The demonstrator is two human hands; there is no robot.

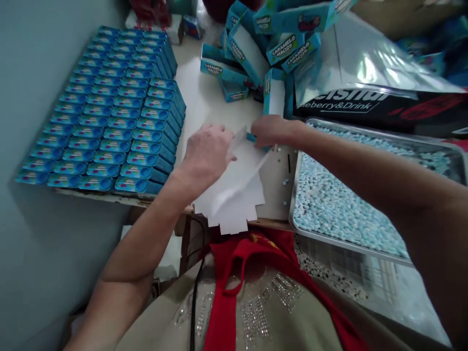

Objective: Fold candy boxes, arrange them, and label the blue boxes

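A partly folded cardboard box blank point(236, 195) lies on the table, white inside up, its notched end reaching the front edge. My left hand point(208, 151) is closed at the far left side of the blank, with fingers curled and the thumb near a raised flap. Across from it, my right hand point(268, 130) pinches the far right part, where a bit of blue printed outside shows. The fingertips of both hands are partly hidden. Just beyond my right hand, an open blue carton point(277, 95) shows its white inside.
Rows of filled-looking blue packs point(109, 109) stand on the left. Blue open cartons point(243, 51) pile up at the back. A metal tray point(294, 214) of small pale-blue candies point(340, 200) is at the right, before a black box point(420, 114) and clear plastic point(361, 58). Crumbs point(285, 182) lie nearby.
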